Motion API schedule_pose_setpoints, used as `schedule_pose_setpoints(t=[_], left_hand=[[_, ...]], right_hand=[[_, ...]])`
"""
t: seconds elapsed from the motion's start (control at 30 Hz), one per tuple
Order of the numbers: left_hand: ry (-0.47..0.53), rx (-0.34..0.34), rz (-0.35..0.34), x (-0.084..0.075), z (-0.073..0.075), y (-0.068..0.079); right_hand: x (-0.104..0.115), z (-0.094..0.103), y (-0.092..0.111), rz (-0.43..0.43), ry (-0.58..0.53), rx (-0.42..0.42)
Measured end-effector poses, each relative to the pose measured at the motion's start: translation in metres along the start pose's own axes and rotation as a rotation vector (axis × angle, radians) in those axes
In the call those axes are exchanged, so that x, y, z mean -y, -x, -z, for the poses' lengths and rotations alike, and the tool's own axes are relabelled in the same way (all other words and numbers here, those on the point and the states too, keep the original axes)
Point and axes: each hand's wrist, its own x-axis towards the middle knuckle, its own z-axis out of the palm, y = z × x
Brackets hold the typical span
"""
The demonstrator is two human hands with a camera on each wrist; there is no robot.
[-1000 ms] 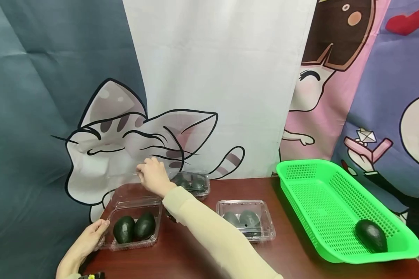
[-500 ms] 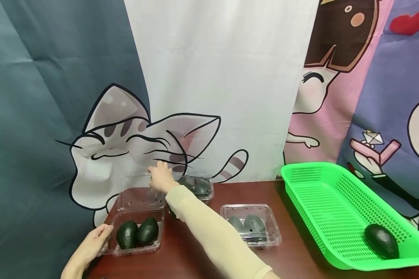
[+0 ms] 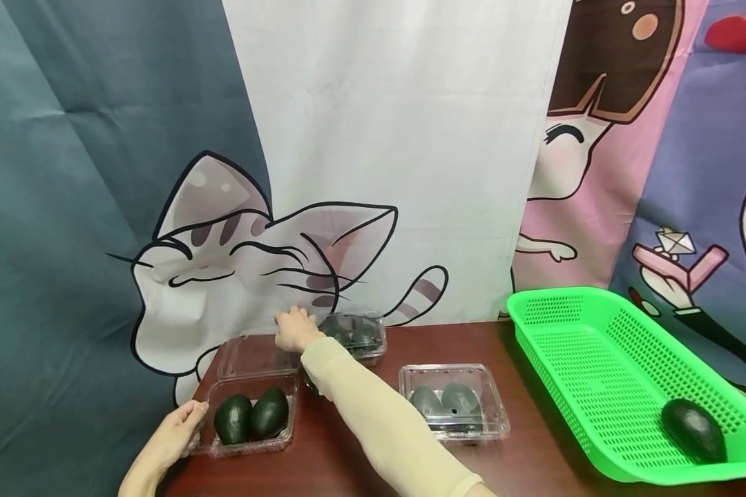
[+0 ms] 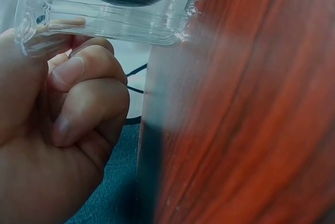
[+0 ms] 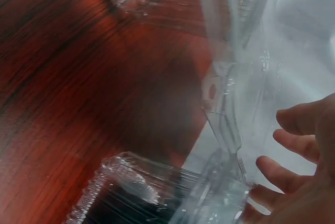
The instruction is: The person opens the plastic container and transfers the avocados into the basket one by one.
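An uncovered clear plastic clamshell box [image 3: 249,450] holds two dark green avocados [image 3: 233,419] at the left of the table. My left hand [image 3: 174,435] pinches its left side; the left wrist view shows thumb and forefinger at the box corner [image 4: 57,30], the other fingers curled under. The hinged lid [image 3: 257,355] is tipped back behind the box. Beside the lid's far right corner is my right hand [image 3: 296,330], its fingers [image 5: 285,174] spread and loosely bent in the right wrist view. Whether they touch the lid I cannot tell.
Behind my right forearm stands a closed clamshell [image 3: 367,338] with avocados. Another closed one [image 3: 454,404] sits mid-table. A green plastic basket [image 3: 572,386] at the right holds one avocado [image 3: 694,429]. A printed curtain [image 3: 410,138] hangs along the table's back edge.
The lid has tipped further back and down, and my right hand has lowered beside it. My left hand keeps its hold on the box. The head view has shifted slightly.
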Motion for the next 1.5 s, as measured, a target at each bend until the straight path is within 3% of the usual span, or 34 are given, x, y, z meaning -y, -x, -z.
schedule_pose_setpoints(t=[0.3,0.87,1.1,1.23,1.33,1.5], left_hand=[[-0.004,0.019,0.024,0.002,-0.003,-0.003],[-0.019,0.077,0.066,0.001,0.005,-0.006],[-0.023,0.084,0.047,-0.001,0.007,-0.01],[-0.029,0.085,0.073,0.0,0.006,-0.009],[-0.032,0.09,0.092,0.002,0.005,-0.007],[-0.032,0.078,0.063,0.001,0.005,-0.008]], right_hand=[[-0.005,-0.01,0.007,0.066,0.09,0.027],[0.027,0.009,0.044,0.229,0.161,-0.029],[0.033,0.013,0.059,0.287,0.131,-0.02],[0.038,0.008,0.068,0.328,0.088,-0.004],[0.044,0.0,0.075,0.355,0.052,0.028],[0.053,-0.008,0.078,0.397,0.044,0.093]])
